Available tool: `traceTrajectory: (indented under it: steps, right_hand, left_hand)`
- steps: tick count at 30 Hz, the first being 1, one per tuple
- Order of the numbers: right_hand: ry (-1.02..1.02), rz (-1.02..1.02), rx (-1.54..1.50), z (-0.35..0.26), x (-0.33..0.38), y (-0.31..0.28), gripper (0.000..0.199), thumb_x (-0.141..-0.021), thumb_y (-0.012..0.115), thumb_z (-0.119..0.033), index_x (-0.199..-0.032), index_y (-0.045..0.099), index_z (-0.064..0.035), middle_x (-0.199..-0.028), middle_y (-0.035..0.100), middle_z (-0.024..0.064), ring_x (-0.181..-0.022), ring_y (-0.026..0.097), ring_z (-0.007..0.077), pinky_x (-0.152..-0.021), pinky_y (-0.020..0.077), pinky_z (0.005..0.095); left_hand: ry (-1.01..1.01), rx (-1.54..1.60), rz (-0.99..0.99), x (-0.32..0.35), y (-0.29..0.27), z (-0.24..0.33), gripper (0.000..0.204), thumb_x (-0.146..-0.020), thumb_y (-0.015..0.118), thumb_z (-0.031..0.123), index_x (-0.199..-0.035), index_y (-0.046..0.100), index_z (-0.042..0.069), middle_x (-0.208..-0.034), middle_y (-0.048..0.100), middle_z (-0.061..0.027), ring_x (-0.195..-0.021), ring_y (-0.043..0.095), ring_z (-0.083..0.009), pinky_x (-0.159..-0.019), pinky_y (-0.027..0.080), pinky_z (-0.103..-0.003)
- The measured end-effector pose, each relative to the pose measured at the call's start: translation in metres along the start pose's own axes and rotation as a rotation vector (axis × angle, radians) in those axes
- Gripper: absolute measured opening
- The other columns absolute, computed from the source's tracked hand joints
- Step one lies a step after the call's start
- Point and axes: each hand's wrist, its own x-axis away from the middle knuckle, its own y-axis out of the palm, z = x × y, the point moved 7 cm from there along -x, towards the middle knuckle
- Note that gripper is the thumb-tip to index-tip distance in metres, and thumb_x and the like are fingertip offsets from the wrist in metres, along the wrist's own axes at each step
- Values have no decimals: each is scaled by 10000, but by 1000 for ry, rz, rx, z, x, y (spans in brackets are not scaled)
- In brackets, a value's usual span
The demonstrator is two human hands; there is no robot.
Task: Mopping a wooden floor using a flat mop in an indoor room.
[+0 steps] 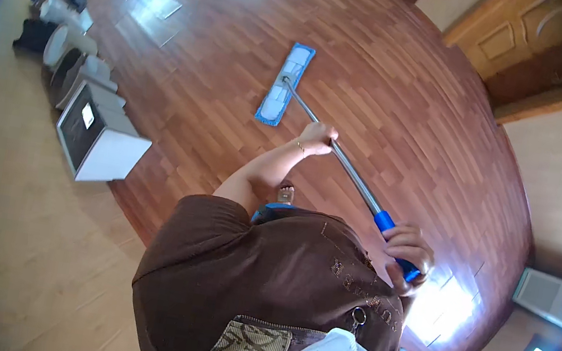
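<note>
A flat mop with a blue-edged pad (275, 102) lies on the wooden floor ahead of me. Its silver pole (357, 177) slants back toward my right side and ends in a blue grip. Partway down the pole, my left hand (317, 139) is wrapped round the metal. My right hand (410, 256) closes round the blue grip (384, 221) at the upper end, close to my body. The mop head rests flat, its long side pointing away from me.
Along the left wall stand a white and dark box-shaped cabinet (112, 154) and several chairs or similar items (71, 46). A wooden door (534, 39) is at the far right. A white floor-standing unit (554, 300) stands by the right wall. My sandalled foot (285, 194) shows below my left arm.
</note>
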Motion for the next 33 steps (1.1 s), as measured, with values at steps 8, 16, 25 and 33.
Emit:
traceTrajectory:
  steps: [8,16,25,33]
  right_hand:
    - [-3,-335,-95,15,-28,22,250,-651,736,-106,-883,653,-64,-815,669,95,-885,659,314,-832,452,439]
    - [-141,-508,-207,-3,-44,13,216,-744,665,-268,-783,631,-58,-676,651,75,-726,684,262,-755,480,418]
    - [-177,-635,-535,6,-53,23,185,-757,672,-261,-780,653,-79,-704,677,64,-728,694,243,-729,466,388]
    - [-50,-947,-704,22,-31,107,130,-751,673,-189,-714,602,-86,-788,658,79,-907,650,274,-909,387,445]
  left_hand:
    - [-234,-15,274,78,-39,-37,351,-736,700,316,-573,486,91,-604,553,-105,-673,594,-326,-587,470,-435]
    - [-642,-4,282,169,-57,2,329,-771,667,358,-594,562,101,-681,613,-132,-714,615,-341,-617,480,-443]
    - [-801,-56,434,256,-51,50,329,-760,652,404,-691,636,83,-724,615,-129,-755,621,-321,-678,488,-450]
    - [-974,-121,436,365,-49,25,322,-833,615,312,-674,592,33,-748,599,-171,-769,594,-365,-695,471,-456]
